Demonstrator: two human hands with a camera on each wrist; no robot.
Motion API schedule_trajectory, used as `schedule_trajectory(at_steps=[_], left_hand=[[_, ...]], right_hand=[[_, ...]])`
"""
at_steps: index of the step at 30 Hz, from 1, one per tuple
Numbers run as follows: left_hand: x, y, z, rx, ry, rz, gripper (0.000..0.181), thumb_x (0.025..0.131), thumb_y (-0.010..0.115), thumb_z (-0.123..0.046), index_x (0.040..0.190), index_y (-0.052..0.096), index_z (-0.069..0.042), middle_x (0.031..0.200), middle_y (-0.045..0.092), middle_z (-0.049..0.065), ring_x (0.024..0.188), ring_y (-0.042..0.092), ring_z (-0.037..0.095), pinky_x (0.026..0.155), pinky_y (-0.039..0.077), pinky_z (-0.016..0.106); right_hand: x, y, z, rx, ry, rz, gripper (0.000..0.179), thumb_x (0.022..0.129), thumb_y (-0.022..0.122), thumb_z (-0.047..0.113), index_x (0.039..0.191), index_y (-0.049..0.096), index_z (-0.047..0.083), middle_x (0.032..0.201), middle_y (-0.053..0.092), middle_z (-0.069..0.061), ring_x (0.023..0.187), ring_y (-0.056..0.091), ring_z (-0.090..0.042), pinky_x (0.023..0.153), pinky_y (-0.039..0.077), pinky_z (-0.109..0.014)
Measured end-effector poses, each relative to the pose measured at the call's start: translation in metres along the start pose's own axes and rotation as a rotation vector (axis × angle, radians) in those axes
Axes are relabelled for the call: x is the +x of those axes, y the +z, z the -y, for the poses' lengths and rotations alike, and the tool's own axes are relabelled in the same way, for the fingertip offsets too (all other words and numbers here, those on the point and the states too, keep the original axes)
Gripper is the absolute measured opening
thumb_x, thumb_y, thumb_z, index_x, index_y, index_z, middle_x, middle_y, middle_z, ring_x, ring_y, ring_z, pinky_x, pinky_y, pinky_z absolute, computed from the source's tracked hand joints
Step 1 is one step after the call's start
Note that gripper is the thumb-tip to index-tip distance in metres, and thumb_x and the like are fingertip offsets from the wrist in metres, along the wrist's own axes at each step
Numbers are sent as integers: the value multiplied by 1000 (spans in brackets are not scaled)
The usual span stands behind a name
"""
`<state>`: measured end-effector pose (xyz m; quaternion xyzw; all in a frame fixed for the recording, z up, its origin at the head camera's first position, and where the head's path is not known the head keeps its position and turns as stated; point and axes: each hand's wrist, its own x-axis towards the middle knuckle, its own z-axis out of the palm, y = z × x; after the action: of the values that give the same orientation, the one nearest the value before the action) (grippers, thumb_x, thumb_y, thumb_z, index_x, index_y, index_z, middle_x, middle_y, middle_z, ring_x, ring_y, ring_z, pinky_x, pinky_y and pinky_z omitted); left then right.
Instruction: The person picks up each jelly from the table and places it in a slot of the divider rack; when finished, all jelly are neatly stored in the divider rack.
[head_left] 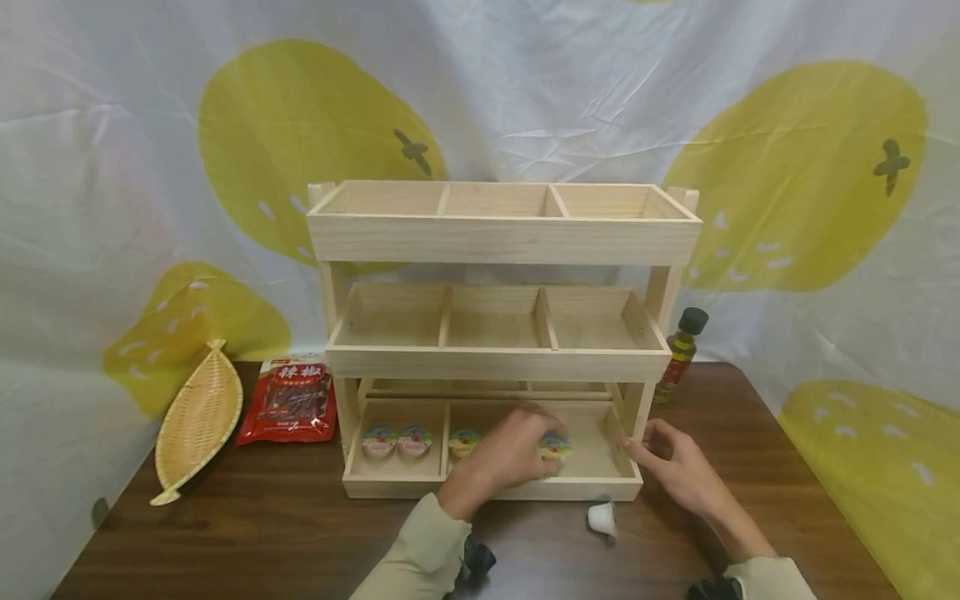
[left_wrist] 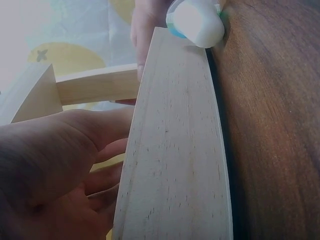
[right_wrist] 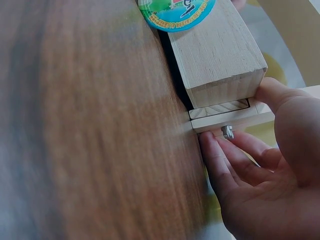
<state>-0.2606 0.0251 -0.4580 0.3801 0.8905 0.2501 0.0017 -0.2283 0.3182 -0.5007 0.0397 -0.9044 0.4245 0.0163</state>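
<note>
A three-tier wooden shelf with divided trays stands on the table. My left hand reaches into its bottom tray, thumb and index finger around a jelly cup with a colourful lid. In the left wrist view, the tray's front board hides those fingertips. My right hand grips the shelf's right side at the bottom tray; the right wrist view shows its thumb and fingers on either side of the wood. Two jelly cups sit in the left compartment, and another jelly cup is in the middle one.
On the table before the shelf, a white jelly cup lies on its side. A red packet of dried chillies and a leaf-shaped woven basket are at left. A dark-capped bottle stands behind the shelf's right side.
</note>
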Motion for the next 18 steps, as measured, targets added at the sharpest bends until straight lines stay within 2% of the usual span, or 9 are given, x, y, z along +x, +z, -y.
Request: schedule_trajectory(at_steps=[7, 11, 14, 18], left_hand=[[-1, -1, 0, -13, -12, 22, 35, 92, 84, -19, 126, 78, -10, 127, 79, 3, 123, 70, 19, 110, 55, 27], [-2, -3, -4, -21, 9, 35, 41, 95, 82, -20, 133, 74, -9, 135, 76, 4, 128, 69, 19, 113, 55, 28], [-3, -4, -11, -34, 61, 36, 43, 97, 81, -21, 137, 72, -10, 139, 74, 3, 133, 67, 19, 116, 53, 29], [-8, -1, -28, -30, 155, 40, 37, 101, 77, -24, 137, 72, -15, 140, 73, -2, 135, 64, 14, 120, 49, 29]], right_hand=[[0, 0, 0, -9, -3, -2, 33, 106, 71, 39, 119, 69, 9, 116, 75, -7, 107, 64, -17, 82, 52, -24], [0, 0, 0, -6, -7, -3, 32, 106, 71, 39, 119, 69, 9, 114, 74, -7, 104, 64, -16, 81, 51, -23], [0, 0, 0, 1, -8, 1, 32, 106, 70, 38, 118, 69, 9, 114, 74, -7, 103, 63, -15, 80, 51, -24], [0, 0, -1, 4, -6, 9, 33, 107, 69, 38, 122, 69, 8, 116, 75, -8, 107, 65, -17, 81, 52, -25]])
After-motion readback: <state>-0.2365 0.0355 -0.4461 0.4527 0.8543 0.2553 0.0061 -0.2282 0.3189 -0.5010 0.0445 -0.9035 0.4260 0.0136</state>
